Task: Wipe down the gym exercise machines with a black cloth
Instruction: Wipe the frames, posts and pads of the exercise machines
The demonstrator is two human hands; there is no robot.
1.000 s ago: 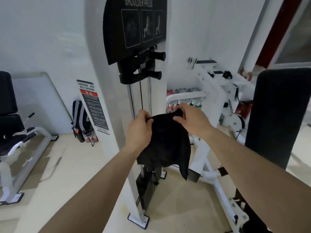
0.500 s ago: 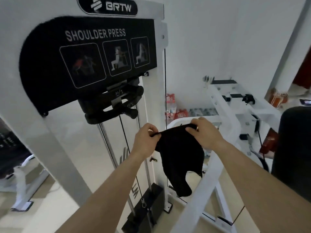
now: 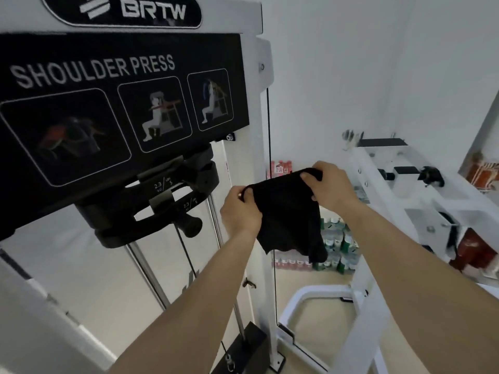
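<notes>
Nearest the camera, two bare forearms are extended upward. The left hand (image 3: 240, 209) is closed on the left upper corner of the soft black fabric cloth (image 3: 289, 220), and the right hand (image 3: 332, 184) is curled over its upper right edge. The cloth is stretched between them in the air and hangs below, touching no machine.

Compared with a second ago, the cloth has been carried higher and much closer to the white-framed shoulder press machine (image 3: 259, 109). Its black instruction placard (image 3: 121, 103) now fills the left of the view, where only its lower part was seen before. The hanging part of the cloth looks shorter, as if gathered. Wiping is judged not yet begun; the cloth is probably being readied for the placard or the black weight-selector bracket (image 3: 162, 201) beneath it.

The fingertips are buried in the fabric, so the exact grip cannot be told. The placard's left edge and the machine's base are cut off. Farther back, stacked drink bottles (image 3: 334, 247) are partly hidden by the cloth, and a second white machine frame (image 3: 391, 184) is cropped at the right.
</notes>
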